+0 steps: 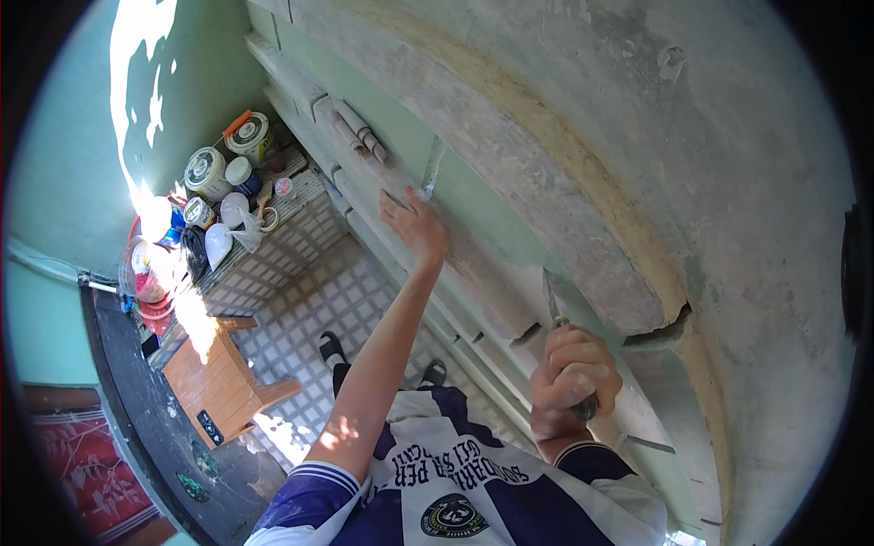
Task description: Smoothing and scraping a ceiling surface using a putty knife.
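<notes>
My right hand is closed around the handle of a putty knife. Its narrow metal blade points up and touches or nearly touches the pale, roughly patched wall ledge. My left hand is stretched out on the same ledge farther off, fingers extended and apart. A dark strip shows by its fingertips; I cannot tell whether it is a gap or a thin object. Beyond that hand, rolled greyish sheets lie on the ledge. A whitish patch marks the green wall close to my fingers.
A curved, unpainted moulding runs along the wall at the right. Paint buckets, bags and tape stand on a tiled counter at the far left. Below is a wooden stool on the checkered floor, near my feet.
</notes>
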